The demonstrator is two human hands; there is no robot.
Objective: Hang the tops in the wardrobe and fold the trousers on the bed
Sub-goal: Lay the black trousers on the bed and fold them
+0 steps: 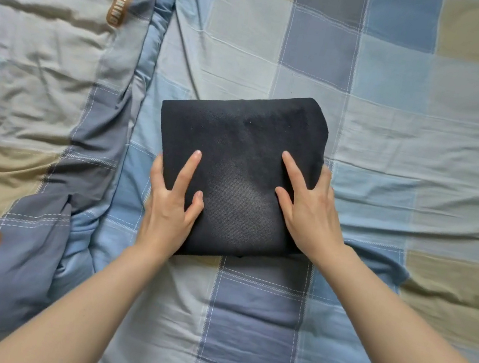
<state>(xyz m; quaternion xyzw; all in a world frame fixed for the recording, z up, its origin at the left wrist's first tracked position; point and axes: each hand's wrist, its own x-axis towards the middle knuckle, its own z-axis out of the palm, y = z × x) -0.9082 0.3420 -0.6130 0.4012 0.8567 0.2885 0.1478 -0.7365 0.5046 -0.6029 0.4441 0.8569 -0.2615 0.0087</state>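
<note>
- Now the dark trousers (236, 155) lie folded into a compact square on the bed (400, 119); folding looks nearly finished
- left hand (169, 207) and right hand (309, 212) grasp its sides, thumbs on top, other fingers tucked along the edges
- next, likely pressing flat or lifting it aside; keep layers together
- quilt (44, 69) label reads "BEAUTUIFUL THING"

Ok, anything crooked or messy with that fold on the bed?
Nothing stands out. The dark trousers lie folded in a compact block on the checked sheet, turned slightly askew, both hands at its sides.
</note>
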